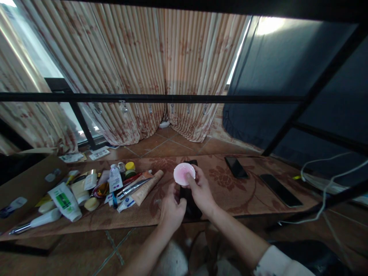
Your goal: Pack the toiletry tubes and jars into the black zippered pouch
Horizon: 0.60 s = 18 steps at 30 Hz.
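A round pink disc with a shiny pale rim, perhaps a lid or a compact, is tilted up toward me over the bench. My right hand grips it at the right side, thumb on its face and fingers behind. Just below and left of the disc is my left hand, its fingers curled; whether something small is in them is hidden. A flat black thing lies under both hands, next to the left thumb; its kind is not clear.
On the bench at left lie several tubes and jars, among them a white-green tube and a peach tube. A cardboard box stands far left. Two phones lie right, near a white cable. A black metal bar crosses ahead.
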### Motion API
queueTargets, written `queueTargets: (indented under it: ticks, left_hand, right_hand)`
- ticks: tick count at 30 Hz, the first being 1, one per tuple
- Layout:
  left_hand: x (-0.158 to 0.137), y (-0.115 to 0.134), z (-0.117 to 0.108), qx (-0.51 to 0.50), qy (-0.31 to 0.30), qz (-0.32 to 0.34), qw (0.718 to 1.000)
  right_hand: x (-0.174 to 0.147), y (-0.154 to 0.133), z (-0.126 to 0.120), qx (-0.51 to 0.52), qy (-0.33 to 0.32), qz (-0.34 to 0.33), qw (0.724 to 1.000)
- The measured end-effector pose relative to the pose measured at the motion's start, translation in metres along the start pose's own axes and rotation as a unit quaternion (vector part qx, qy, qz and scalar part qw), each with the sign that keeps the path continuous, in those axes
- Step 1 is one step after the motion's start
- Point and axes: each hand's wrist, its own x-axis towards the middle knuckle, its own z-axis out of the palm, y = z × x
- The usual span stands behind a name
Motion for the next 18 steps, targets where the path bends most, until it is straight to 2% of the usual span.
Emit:
queueTargets:
  ticks: [8,14,18]
  left_hand:
    - [-0.001,-0.009,0.001,-0.023,0.006,-0.004,1.000]
    - [-0.002,-0.012,0.001,-0.027,0.050,0.080,0.995]
    - [-0.002,-0.008,-0.001,0.007,0.044,0.088,0.995]
  right_hand:
    - [0.001,-0.002,0.000,-0.001,-0.001,0.008,1.000]
    - [0.002,0.002,-0.002,-0.016,0.000,0.005,1.000]
    - [0.003,0.006,-0.003,-0.049,0.018,-0.009,0.999]
